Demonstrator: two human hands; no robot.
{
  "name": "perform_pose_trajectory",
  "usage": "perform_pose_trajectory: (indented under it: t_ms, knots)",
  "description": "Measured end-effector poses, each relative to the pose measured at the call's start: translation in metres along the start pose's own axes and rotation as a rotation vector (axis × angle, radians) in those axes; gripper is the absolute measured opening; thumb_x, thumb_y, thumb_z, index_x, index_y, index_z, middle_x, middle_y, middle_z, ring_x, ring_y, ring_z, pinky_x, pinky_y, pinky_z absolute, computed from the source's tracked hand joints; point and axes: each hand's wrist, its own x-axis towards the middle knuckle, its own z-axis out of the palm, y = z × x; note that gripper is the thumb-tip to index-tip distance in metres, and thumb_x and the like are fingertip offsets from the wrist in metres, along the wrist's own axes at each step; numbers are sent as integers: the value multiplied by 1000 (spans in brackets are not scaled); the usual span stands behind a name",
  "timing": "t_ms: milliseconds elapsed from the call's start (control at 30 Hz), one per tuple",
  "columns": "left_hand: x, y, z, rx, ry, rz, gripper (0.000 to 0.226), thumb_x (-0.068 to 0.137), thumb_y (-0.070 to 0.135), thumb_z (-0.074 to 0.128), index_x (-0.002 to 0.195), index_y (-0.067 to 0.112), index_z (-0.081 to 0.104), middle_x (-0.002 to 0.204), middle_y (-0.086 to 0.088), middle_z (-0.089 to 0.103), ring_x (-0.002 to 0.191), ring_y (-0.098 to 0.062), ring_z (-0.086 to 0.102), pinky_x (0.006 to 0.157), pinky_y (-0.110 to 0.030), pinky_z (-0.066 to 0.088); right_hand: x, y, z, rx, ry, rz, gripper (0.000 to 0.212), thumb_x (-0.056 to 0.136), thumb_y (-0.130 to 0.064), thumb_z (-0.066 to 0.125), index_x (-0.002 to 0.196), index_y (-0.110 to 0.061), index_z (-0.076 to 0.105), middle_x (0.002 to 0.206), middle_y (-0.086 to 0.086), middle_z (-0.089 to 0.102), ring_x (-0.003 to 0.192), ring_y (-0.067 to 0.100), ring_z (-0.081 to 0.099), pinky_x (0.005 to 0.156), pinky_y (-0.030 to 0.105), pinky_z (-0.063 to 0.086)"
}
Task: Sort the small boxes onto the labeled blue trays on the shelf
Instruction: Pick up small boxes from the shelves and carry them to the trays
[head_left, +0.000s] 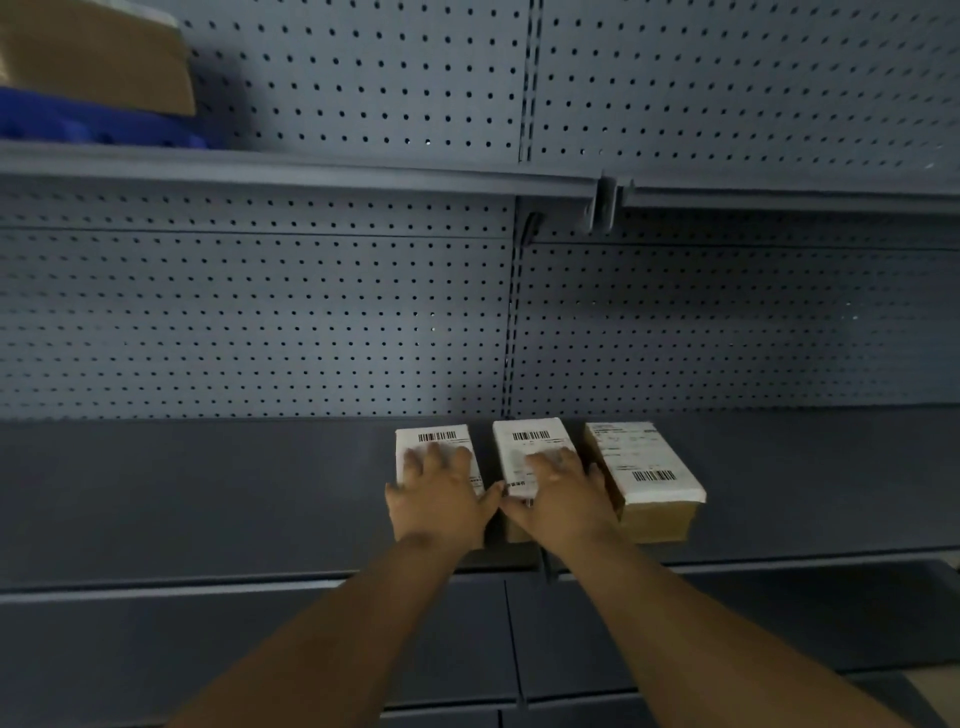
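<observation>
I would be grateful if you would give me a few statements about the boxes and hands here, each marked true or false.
1. Three small boxes, the left box, middle box and right box, sit side by side on the lower shelf. True.
2. The left hand lies on the right box. False: it lies on the left box; nothing touches the right box.
3. The right hand lies on the middle box. True.
4. The blue tray sits on the lower shelf. False: it is on the upper shelf, far left, with a brown carton on it.
</observation>
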Motion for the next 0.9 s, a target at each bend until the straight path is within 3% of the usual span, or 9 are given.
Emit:
perform_pose_trajectory:
  t_ms: [67,133,333,500,900]
  knots:
    - [1,-3,0,-32,24,4,59,88,59,39,138,28,34,151,-3,27,141,-29,17,99,-50,37,1,-2,-1,15,33,5,69,85,-57,51,144,-26,30,151,8,21,127,37,32,103,41,39]
    - [1,-6,-3,-49,42,2,55,88,54,41,137,29,36,150,-1,29,140,-27,20,97,-49,36,1,-5,-3,19,47,9,66,86,-52,53,143,-27,30,150,8,22,122,36,34,99,39,41]
    - [-7,-26,-38,-50,82,-46,50,89,51,41,135,32,38,147,1,34,137,-25,28,94,-48,37,-12,-23,-24,-15,17,-49,66,88,-52,47,147,-35,21,158,7,10,129,40,27,106,42,33]
    - [-33,-44,-90,-13,90,-111,49,89,51,40,135,33,38,145,3,36,136,-23,29,94,-47,37,-38,-55,-59,-51,21,-165,65,87,-53,46,147,-34,26,159,8,12,132,40,26,111,40,26]
    - [-175,-111,-215,46,158,-353,45,90,51,39,132,35,40,140,6,41,132,-20,33,94,-47,37,-166,-157,-145,49,-21,-483,62,88,-53,46,146,-38,27,158,-4,15,136,34,17,107,41,30]
